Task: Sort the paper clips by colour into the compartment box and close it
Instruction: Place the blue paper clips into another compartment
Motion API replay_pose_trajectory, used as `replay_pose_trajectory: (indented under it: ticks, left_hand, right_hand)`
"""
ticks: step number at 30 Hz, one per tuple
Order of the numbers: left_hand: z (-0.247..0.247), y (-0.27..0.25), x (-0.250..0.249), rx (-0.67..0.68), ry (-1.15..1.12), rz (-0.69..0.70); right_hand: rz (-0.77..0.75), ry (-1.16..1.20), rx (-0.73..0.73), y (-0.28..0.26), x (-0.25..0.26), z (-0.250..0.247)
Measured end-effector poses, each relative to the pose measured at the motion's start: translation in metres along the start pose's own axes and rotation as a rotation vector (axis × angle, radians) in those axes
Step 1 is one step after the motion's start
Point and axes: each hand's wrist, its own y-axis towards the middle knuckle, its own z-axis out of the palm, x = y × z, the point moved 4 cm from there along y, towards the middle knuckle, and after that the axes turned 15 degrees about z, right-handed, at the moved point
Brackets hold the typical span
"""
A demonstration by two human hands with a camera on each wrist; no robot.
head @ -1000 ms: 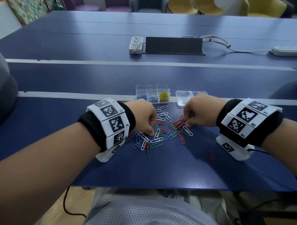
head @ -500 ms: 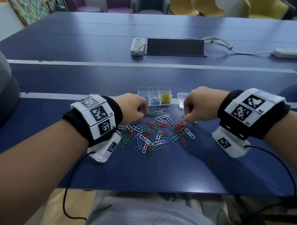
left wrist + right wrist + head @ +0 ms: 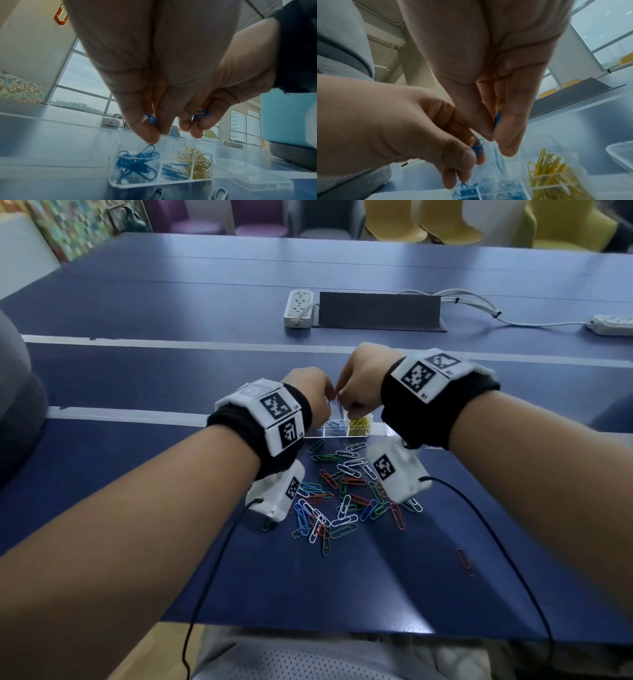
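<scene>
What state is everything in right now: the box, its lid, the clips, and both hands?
compartment box: open, holding blue and yellow clips.
lid: off, lying beside the box.
left hand: pinching a blue clip over the box.
right hand: pinching another blue clip.
loose clips: unsorted pile on the table.

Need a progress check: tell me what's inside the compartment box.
The compartment box holds blue clips in left and middle compartments and yellow clips on the right. Its far compartments are partly hidden behind the fingers.

The box (image 3: 160, 186) is clear, glossy plastic. The table (image 3: 342, 583) is smooth and matt. The wristbands (image 3: 442, 412) are black cloth.
</scene>
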Motion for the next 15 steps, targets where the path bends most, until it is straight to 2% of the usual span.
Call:
replay_pose_trajectory:
  ticks: [5,12,15]
  left_hand:
    - [0.004,0.008,0.012,-0.030,-0.174,-0.089]
    - [0.004,0.003,0.020,-0.111,-0.526,-0.127]
    - [-0.003,-0.007,0.022,-0.145,-0.464,-0.079]
  right_hand:
    - [0.046,0.083,0.044,0.012,0.003,0.003]
    - [0.040,0.118,0.035,0.002,0.001,0.002]
    - [-0.046,0.025,0.014,-0.014,-0.004,0.000]
